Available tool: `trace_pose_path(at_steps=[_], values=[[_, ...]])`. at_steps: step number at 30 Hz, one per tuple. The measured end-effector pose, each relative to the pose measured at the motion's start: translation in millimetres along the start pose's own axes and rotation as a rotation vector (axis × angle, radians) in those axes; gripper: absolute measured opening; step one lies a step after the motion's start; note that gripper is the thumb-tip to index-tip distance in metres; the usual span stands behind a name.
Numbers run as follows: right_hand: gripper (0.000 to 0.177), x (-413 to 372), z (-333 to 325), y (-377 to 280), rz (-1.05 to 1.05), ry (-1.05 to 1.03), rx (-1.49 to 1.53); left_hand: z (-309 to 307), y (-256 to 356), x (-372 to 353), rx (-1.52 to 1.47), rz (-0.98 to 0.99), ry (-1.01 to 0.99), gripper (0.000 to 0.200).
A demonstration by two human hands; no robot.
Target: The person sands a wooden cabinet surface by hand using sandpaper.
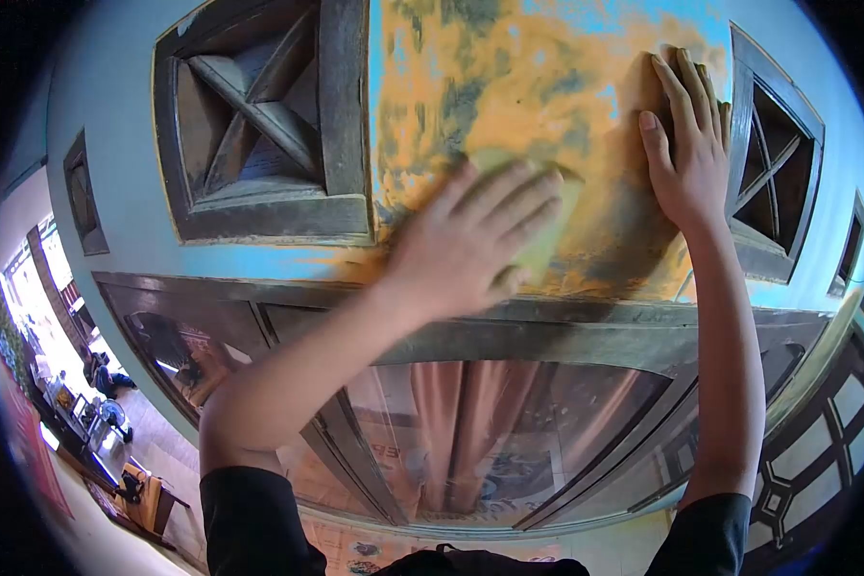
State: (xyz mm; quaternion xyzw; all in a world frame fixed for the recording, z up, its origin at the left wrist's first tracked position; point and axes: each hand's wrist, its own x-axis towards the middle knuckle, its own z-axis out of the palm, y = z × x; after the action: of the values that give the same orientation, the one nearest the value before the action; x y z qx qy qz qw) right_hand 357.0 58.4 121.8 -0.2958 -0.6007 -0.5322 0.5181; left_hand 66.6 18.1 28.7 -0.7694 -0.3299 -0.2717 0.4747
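Note:
A wall panel (pixel 586 125) patched in orange, dark grey and blue fills the upper middle. My left hand (pixel 480 235), smeared by motion, lies over a yellowish-green sheet (pixel 557 226) and presses it flat against the panel's lower part. Its fingers are stretched and slightly apart, pointing up and right. Farther right, my right hand (pixel 689 144) rests on the panel's right edge with fingers spread upward and nothing visible in it. Part of the sheet is hidden under my left hand.
Wooden vents with crossed slats flank the panel, one at left (pixel 346 173) and one at right (pixel 797 245). Below runs a dark wooden frame (pixel 566 336) with glass and a pinkish curtain (pixel 466 422) behind. A person (pixel 101 370) sits far left near a wooden table (pixel 158 499).

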Motion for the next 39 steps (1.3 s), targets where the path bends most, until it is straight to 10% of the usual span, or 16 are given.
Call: trace_pose_path(at_steps=[5,14,17,26,33,39], values=[[0.054,-1.0,-0.1,0.4,-0.016,-0.002,-0.036,-36.1,-108.2,38.9,0.209,-0.3,0.481,0.068],[0.043,-1.0,-13.5,-47.3,0.082,0.071,0.473,-9.5,-2.4,21.9,-0.081,-0.024,0.183,0.071],[0.045,1.1,-21.2,-111.1,-0.335,-0.022,0.682,-13.4,-9.1,17.4,-0.103,-0.015,0.212,0.056],[0.064,-2.6,-5.8,-139.9,-0.431,-0.457,0.322,1.6,-15.5,-111.6,-0.017,-0.117,0.165,0.056],[0.051,88.0,31.9,-147.5,-0.347,-0.036,0.179,7.8,-26.1,-126.0,-0.038,-0.237,0.211,0.061],[0.055,57.0,23.6,-174.8,-0.589,-0.3,0.278,17.1,-29.6,-143.6,-0.018,-0.27,0.281,0.058]])
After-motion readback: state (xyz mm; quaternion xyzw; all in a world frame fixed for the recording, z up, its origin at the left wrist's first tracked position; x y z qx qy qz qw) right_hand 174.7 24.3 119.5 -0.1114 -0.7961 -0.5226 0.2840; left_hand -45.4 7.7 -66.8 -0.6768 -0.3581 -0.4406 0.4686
